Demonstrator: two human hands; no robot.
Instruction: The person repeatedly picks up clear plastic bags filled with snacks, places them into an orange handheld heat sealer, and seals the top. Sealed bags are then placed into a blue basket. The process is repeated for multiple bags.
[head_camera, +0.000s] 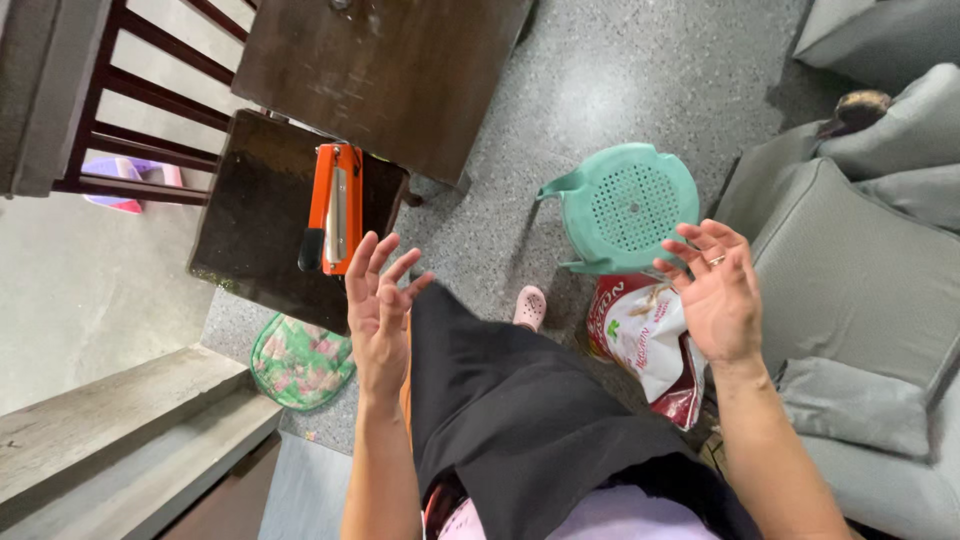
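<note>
Hovering palm-up with fingers spread, holding nothing: left hand (380, 300) and right hand (715, 290). Lying just beyond the left fingertips on the small dark table (250, 210): orange sealer (335, 205), long axis pointing away. Well apart from the right hand.

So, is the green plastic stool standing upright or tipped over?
Upright: the green stool shows its round perforated seat facing up at the camera, beside the right hand.
</note>
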